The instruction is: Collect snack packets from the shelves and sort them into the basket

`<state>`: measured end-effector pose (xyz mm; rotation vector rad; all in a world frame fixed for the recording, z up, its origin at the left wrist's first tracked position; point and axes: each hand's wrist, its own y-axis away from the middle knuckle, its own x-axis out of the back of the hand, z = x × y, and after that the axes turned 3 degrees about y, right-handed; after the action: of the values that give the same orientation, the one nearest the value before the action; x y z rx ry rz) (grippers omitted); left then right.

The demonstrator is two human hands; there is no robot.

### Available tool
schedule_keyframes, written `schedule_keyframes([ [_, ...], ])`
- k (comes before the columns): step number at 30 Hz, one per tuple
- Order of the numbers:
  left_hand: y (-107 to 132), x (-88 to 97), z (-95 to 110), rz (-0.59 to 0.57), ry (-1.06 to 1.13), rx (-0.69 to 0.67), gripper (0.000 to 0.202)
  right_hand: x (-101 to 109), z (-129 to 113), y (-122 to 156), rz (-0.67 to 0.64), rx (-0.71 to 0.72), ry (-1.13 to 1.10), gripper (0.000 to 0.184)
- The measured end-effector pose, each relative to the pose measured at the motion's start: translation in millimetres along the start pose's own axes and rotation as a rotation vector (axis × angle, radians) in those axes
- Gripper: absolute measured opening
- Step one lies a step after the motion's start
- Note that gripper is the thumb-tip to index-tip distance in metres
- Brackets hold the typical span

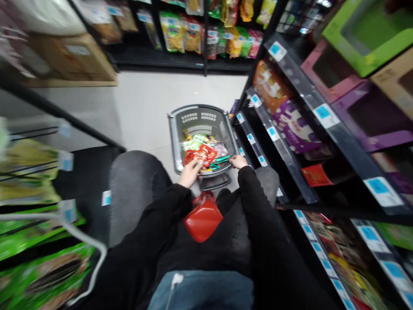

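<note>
A grey shopping basket (180,129) stands on the pale floor in front of me, filled with snack packets. My left hand (190,172) reaches into its near side, fingers curled onto a red packet (201,155). My right hand (238,161) rests closed on the basket's near rim beside green packets (221,160); I cannot make out what it grips. Both arms wear black sleeves. A red packet (203,219) lies on my lap between my knees.
Dark shelves (290,142) with blue price tags, orange and purple bags run along the right. Green packets fill a blurred rack (32,181) on the left. A cardboard box (74,56) sits at the back left; more snack bags hang on the far shelf (206,34).
</note>
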<state>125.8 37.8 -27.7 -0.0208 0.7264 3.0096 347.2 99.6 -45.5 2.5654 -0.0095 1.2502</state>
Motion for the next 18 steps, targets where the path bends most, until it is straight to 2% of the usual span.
schedule_keyframes([
  [2,-3,-0.5,-1,-0.031,-0.035,-0.041,0.036,52,15,9,0.092,-0.028,0.053,0.023],
  [3,-4,-1.2,-2,-0.040,-0.054,-0.050,0.042,79,25,17,0.183,-0.046,0.088,0.025],
  [5,-5,-3.7,-2,-0.048,-0.111,-0.061,0.049,134,50,38,0.422,-0.127,0.188,0.030],
  [6,-5,-5.1,-2,-0.056,-0.147,-0.066,0.050,159,65,50,0.646,-0.208,0.298,0.030],
  [7,-4,-6.5,-2,-0.064,-0.186,-0.074,0.051,182,81,60,0.796,-0.282,0.402,0.031],
  [8,-3,-7.7,-2,-0.073,-0.227,-0.085,0.051,202,99,69,0.843,-0.347,0.483,0.032],
  [9,-2,-8.6,-2,-0.082,-0.266,-0.099,0.051,220,117,75,0.830,-0.413,0.541,0.033],
  [10,-1,-9.3,-2,-0.090,-0.301,-0.116,0.050,235,134,78,0.762,-0.478,0.574,0.033],
  [13,1,-9.9,-4,-0.101,-0.396,-0.180,0.046,268,175,73,0.449,-0.588,0.553,0.033],
  [15,1,-9.7,-5,-0.097,-0.446,-0.221,0.042,282,190,63,0.288,-0.582,0.498,0.035],
  [18,2,-9.5,-4,-0.083,-0.528,-0.259,0.037,290,196,49,0.208,-0.526,0.491,0.030],
])
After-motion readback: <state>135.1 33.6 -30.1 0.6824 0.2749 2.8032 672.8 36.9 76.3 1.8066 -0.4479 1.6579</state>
